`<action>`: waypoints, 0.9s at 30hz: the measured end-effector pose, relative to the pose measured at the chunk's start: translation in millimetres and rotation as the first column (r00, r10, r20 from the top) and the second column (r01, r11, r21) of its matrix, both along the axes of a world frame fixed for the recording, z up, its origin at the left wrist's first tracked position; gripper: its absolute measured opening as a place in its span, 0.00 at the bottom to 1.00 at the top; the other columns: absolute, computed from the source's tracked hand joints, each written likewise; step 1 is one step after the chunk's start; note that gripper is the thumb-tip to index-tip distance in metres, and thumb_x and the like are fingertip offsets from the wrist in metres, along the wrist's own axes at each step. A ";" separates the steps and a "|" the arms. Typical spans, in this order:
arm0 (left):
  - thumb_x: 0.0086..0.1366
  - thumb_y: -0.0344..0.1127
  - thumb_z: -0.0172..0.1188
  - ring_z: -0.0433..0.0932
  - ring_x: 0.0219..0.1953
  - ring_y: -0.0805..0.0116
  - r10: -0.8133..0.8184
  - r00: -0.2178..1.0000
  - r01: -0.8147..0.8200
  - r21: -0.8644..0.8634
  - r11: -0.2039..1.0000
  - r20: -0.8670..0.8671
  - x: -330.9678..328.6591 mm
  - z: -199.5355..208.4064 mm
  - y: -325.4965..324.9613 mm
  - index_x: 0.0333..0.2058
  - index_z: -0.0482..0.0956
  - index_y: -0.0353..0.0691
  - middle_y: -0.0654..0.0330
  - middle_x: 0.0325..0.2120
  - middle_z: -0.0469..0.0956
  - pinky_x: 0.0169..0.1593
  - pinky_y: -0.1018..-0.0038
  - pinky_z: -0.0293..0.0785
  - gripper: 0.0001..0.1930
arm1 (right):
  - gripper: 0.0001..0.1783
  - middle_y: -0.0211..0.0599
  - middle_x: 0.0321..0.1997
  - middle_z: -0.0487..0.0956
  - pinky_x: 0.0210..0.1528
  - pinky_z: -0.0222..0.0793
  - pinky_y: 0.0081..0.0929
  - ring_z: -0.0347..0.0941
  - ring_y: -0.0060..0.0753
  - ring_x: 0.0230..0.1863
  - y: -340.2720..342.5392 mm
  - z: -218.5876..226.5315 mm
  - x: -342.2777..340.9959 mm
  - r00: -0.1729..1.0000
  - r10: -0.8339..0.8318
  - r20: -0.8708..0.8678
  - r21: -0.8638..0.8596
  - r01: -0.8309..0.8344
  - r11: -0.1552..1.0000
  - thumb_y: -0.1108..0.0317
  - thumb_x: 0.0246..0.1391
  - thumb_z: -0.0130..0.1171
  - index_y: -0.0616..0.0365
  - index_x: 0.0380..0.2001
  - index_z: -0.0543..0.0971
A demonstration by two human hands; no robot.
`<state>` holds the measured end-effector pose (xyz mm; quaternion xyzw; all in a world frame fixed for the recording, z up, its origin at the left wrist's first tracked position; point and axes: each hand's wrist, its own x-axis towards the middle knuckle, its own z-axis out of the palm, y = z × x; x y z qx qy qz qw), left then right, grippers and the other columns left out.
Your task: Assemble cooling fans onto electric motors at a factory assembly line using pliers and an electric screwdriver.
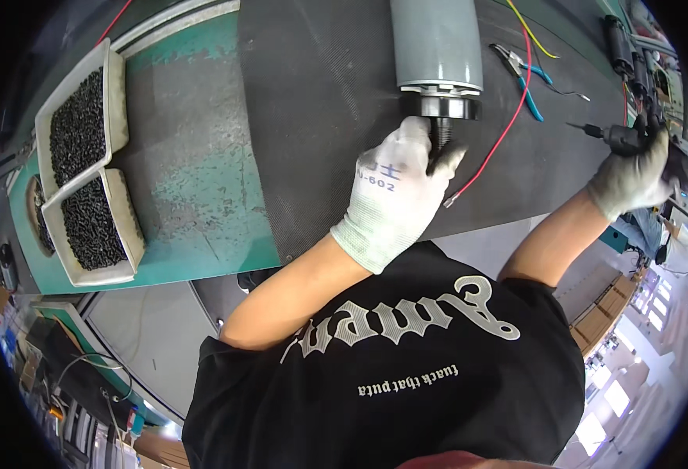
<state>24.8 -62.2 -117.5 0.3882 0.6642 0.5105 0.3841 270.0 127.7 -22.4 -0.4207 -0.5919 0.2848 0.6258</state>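
Workbench (pixel 191 141), two hands (pixel 397 184) (pixel 633 173), one grey cylinder (pixel 437 43)

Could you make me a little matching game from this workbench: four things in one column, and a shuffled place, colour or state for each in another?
Things
1. Left hand
2. Right hand
3. Pliers
4. Bins

Descriptions
A. Blue-handled
B. Holding small black parts
C. At the dark shaft by the grey cylinder
D. Gripping a dark power tool

Right pairs: 1-C, 2-D, 3-A, 4-B
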 end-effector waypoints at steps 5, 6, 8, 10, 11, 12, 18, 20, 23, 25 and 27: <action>0.58 0.33 0.67 0.79 0.19 0.72 0.046 0.913 0.039 0.200 0.979 -0.404 -25.4 7.7 -19.7 0.35 0.78 0.34 0.57 0.20 0.78 0.26 0.76 0.75 0.11 | 0.21 0.52 0.40 0.80 0.47 0.74 0.33 0.78 0.43 0.40 12.4 -28.1 -30.4 0.336 -0.879 0.339 0.867 0.251 0.430 0.72 0.50 0.65 0.75 0.45 0.74; 0.58 0.32 0.67 0.78 0.19 0.72 0.049 0.887 0.051 0.202 0.978 -0.458 -33.8 16.0 -31.1 0.35 0.78 0.34 0.57 0.19 0.78 0.26 0.76 0.75 0.10 | 0.21 0.50 0.49 0.78 0.56 0.69 0.34 0.74 0.43 0.51 9.7 -43.9 -31.9 0.621 -0.575 0.533 0.701 0.058 0.711 0.72 0.52 0.64 0.68 0.49 0.75; 0.58 0.30 0.67 0.78 0.20 0.72 0.080 0.875 0.007 0.178 0.984 -0.477 -53.0 34.6 -59.3 0.35 0.79 0.34 0.58 0.20 0.78 0.26 0.77 0.74 0.08 | 0.22 0.48 0.56 0.76 0.62 0.63 0.36 0.70 0.44 0.58 2.0 -63.3 -47.3 0.423 0.010 0.906 0.077 -0.188 0.979 0.66 0.59 0.59 0.60 0.55 0.74; 0.58 0.25 0.64 0.76 0.20 0.76 0.147 0.841 -0.078 0.153 0.985 -0.521 -80.5 46.5 -96.6 0.33 0.81 0.33 0.59 0.21 0.79 0.27 0.80 0.72 0.04 | 0.22 0.45 0.61 0.73 0.65 0.58 0.37 0.65 0.45 0.63 16.5 -106.5 -37.0 0.293 0.108 0.950 -0.069 -0.141 0.988 0.61 0.64 0.51 0.53 0.59 0.73; 0.58 0.25 0.64 0.76 0.20 0.76 0.162 0.788 -0.116 0.115 0.987 -0.595 -96.4 50.0 -110.2 0.33 0.81 0.33 0.59 0.21 0.79 0.27 0.80 0.72 0.04 | 0.24 0.47 0.62 0.71 0.67 0.55 0.39 0.64 0.46 0.64 17.2 -113.8 -21.4 0.217 0.082 0.973 -0.057 -0.117 0.991 0.55 0.66 0.48 0.54 0.60 0.72; 0.57 0.26 0.66 0.77 0.21 0.70 0.293 0.728 -0.255 0.152 0.955 -0.619 -119.2 52.7 -122.7 0.34 0.80 0.33 0.58 0.22 0.79 0.28 0.76 0.74 0.06 | 0.27 0.50 0.64 0.68 0.69 0.52 0.44 0.60 0.52 0.67 22.4 -94.5 -14.6 0.237 0.223 0.946 -0.166 -0.236 0.957 0.53 0.64 0.51 0.54 0.62 0.70; 0.62 0.31 0.60 0.81 0.33 0.51 0.280 0.132 -0.731 0.098 0.675 -0.951 -274.5 82.7 -214.1 0.36 0.79 0.36 0.49 0.30 0.81 0.40 0.65 0.75 0.06 | 0.28 0.51 0.68 0.61 0.71 0.47 0.44 0.54 0.50 0.70 16.3 -91.6 14.0 0.142 0.075 0.987 -0.029 -0.297 0.954 0.54 0.66 0.49 0.55 0.63 0.67; 0.61 0.32 0.59 0.80 0.36 0.48 0.128 0.112 -0.726 0.007 0.687 -0.985 -324.8 77.9 -239.2 0.36 0.80 0.36 0.48 0.31 0.81 0.42 0.61 0.75 0.07 | 0.28 0.51 0.68 0.62 0.71 0.47 0.44 0.53 0.51 0.70 12.9 -91.1 24.9 0.108 -0.018 0.994 0.053 -0.333 0.941 0.55 0.66 0.49 0.56 0.64 0.66; 0.61 0.34 0.59 0.80 0.39 0.47 0.056 0.113 -0.734 -0.045 0.678 -0.992 -389.3 65.2 -251.6 0.38 0.80 0.36 0.47 0.34 0.81 0.45 0.60 0.74 0.10 | 0.26 0.52 0.64 0.67 0.66 0.58 0.40 0.62 0.48 0.66 1.6 -97.8 68.4 0.140 -0.150 0.979 0.186 -0.297 0.937 0.54 0.68 0.46 0.60 0.61 0.69; 0.62 0.35 0.58 0.80 0.41 0.46 -0.010 0.098 -0.743 -0.080 0.664 -0.995 -419.7 58.3 -260.1 0.41 0.81 0.36 0.46 0.35 0.81 0.47 0.60 0.74 0.12 | 0.26 0.52 0.58 0.73 0.59 0.67 0.35 0.71 0.45 0.59 -14.8 -99.1 94.7 0.383 -0.079 0.920 0.111 -0.063 0.992 0.54 0.68 0.46 0.63 0.59 0.70; 0.62 0.35 0.58 0.79 0.42 0.47 -0.091 0.156 -0.707 -0.176 0.685 -0.984 -443.9 53.0 -260.8 0.41 0.81 0.37 0.45 0.36 0.81 0.47 0.59 0.74 0.12 | 0.26 0.51 0.56 0.74 0.57 0.69 0.34 0.72 0.43 0.57 -23.6 -94.7 100.8 0.498 -0.099 0.861 0.016 0.169 0.986 0.54 0.69 0.45 0.65 0.59 0.69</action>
